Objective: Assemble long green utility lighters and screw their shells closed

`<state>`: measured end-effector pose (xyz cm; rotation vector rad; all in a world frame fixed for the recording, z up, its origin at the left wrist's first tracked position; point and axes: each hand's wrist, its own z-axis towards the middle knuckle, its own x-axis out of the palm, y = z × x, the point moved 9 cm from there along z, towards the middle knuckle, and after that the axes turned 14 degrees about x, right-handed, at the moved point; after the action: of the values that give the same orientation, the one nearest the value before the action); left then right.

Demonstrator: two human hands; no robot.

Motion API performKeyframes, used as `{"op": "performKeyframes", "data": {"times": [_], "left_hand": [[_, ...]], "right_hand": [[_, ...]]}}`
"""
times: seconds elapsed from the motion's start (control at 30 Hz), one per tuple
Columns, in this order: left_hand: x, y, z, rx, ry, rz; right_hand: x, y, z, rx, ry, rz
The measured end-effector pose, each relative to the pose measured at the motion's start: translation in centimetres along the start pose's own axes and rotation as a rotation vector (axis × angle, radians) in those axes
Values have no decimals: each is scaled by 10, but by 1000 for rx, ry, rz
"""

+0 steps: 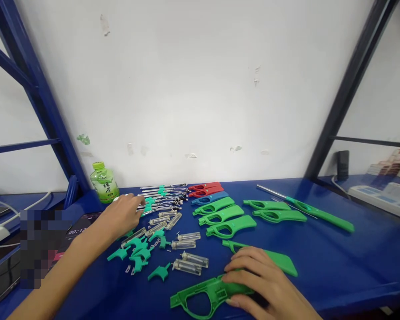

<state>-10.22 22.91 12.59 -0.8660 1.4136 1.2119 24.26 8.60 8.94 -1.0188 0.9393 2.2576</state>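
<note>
A: Left hand point(122, 216)?

B: Stretched toward the back left of the worktop point(336, 266), fingertips in among the metal nozzle tubes point(162, 198) with their thin wires, just right of the green tea bottle point(104, 182). Fingers loosely extended. Impossible to tell whether pinched on a tube or only touching.

A: And the right hand point(263, 284)?

B: Flat, palm down, fingers apart, resting on a green lighter shell half point(200, 300) at the front edge. Pressed on it, not wrapped round it. A second green shell half point(280, 262) just behind the knuckles.

A: Between the two hands?

B: Teal triggers point(136, 255) scattered at front left, clear fuel tanks point(188, 262) beside them toward the middle. Further back, a row of green shells point(220, 218), then a blue shell point(210, 198) and red shells point(205, 189) nearest the wall. Well apart to the right, an assembled green lighter point(313, 213) with its long nozzle. At the left edge, a phone point(80, 231) showing a timer.

A: Step in hand, at a guess?

B: Seemingly picking a nozzle tube for the shell half pinned at the front.

A: Needs of the next move?

B: A fine pinch on a single tube, lifted clear without snagging the neighbouring wires, and steady pressure on the shell half.
</note>
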Motion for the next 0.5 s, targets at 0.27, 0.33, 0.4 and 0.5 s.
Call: {"op": "performKeyframes", "data": {"times": [0.27, 0.33, 0.4, 0.5], "left_hand": [[33, 12, -4, 99, -11, -29], [30, 14, -7, 98, -58, -33], [21, 17, -13, 91, -125, -42], [-4, 18, -28, 87, -273, -66]], "right_hand": [[-2, -3, -4, 34, 2, 74], [-1, -4, -3, 49, 7, 84], [-1, -6, -3, 64, 8, 92], [1, -5, -3, 67, 27, 86]]}}
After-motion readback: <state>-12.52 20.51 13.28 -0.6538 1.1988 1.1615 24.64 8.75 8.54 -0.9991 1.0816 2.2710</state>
